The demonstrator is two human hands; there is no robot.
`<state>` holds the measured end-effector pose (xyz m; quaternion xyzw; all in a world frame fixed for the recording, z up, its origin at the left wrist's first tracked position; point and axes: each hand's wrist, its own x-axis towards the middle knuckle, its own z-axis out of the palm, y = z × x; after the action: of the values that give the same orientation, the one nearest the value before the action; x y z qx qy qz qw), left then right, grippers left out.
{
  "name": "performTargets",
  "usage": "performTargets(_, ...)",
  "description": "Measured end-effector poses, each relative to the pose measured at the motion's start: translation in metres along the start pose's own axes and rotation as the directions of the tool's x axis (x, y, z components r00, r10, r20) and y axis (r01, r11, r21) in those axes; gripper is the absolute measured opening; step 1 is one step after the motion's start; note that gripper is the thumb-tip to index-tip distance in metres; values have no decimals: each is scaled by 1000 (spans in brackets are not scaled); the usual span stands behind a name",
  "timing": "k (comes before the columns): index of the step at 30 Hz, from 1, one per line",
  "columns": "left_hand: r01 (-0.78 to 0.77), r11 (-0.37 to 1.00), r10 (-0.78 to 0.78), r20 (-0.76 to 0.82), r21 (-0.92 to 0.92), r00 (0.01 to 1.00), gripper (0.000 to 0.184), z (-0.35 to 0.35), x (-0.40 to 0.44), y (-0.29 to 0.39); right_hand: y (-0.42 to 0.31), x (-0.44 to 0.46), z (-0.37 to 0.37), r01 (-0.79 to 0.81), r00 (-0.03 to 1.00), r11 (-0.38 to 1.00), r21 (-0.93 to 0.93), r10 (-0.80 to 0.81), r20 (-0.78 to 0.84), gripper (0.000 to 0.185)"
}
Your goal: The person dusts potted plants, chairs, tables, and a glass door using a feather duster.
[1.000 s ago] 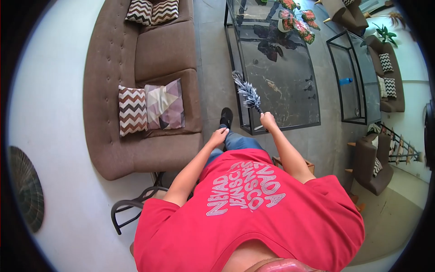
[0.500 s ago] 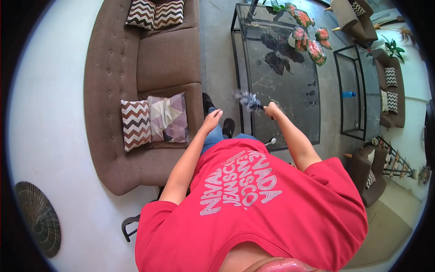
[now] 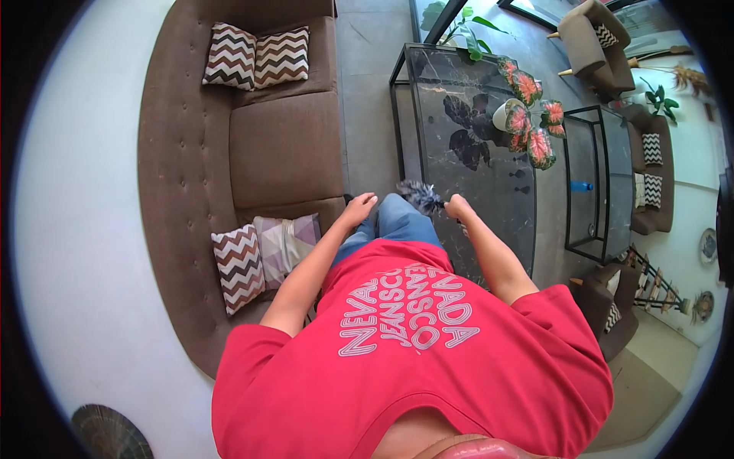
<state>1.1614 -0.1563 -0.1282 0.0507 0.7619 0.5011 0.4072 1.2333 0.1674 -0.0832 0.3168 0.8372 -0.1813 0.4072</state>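
Feather duster [image 3: 418, 195] sits around the middle of the frame, its fluffy blue-grey head right by the left edge of a black marble-look table [image 3: 497, 218] and just beside the wearer's bent knee in blue jeans [image 3: 404, 219]. Can't tell if the fluff actually touches the tabletop. Right hand [image 3: 458, 207] has its fingers wrapped round the dark handle, so that's a proper grip. Left hand [image 3: 359, 208] hovers left of center near the other thigh, fingers looking loosely bent; honestly can't tell if they're open or closed. Upper right of center on the same table there's a pink-and-green caladium [image 3: 540, 147] in a white pot [image 3: 501, 116]. Brown tufted sofa [image 3: 287, 145] fills the upper left, with two zigzag cushions [image 3: 281, 58] up top, then one more zigzag cushion [image 3: 238, 268] lower down, touching a purple geometric-print one [image 3: 287, 246].
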Motion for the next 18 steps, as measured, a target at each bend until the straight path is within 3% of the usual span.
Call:
performTargets(1,-106,993,107,-17,48,994,49,-4,14,10,0,6,-6,83,990,996,23,-80,-120,44)
performTargets(4,-146,987,143,37,66,989,48,-16,55,49,-22,34,-34,91,969,981,172,-48,-241,41)
performTargets(6,-160,982,156,55,96,986,48,-24,81,67,-31,60,-39,160,948,974,161,-105,-301,42)
performTargets(8,-146,984,137,93,98,986,48,-30,107,83,-43,86,-43,277,865,939,203,-152,-477,44)
performTargets(11,-148,986,142,89,72,986,49,-40,150,95,-69,126,-66,224,882,949,224,-100,-460,44)
performTargets(12,-125,989,117,98,77,988,50,-47,161,104,-81,144,-80,153,934,941,301,-38,-356,43)
performTargets(14,-112,986,99,109,121,989,49,-61,186,115,-109,175,-105,93,951,922,376,29,-307,42)
performTargets(16,-53,993,41,112,108,993,50,-79,211,126,-139,196,-124,116,942,932,344,7,-334,43)
performTargets(18,21,996,-32,128,85,991,51,-91,239,121,-163,215,-133,320,841,866,384,-72,-537,44)
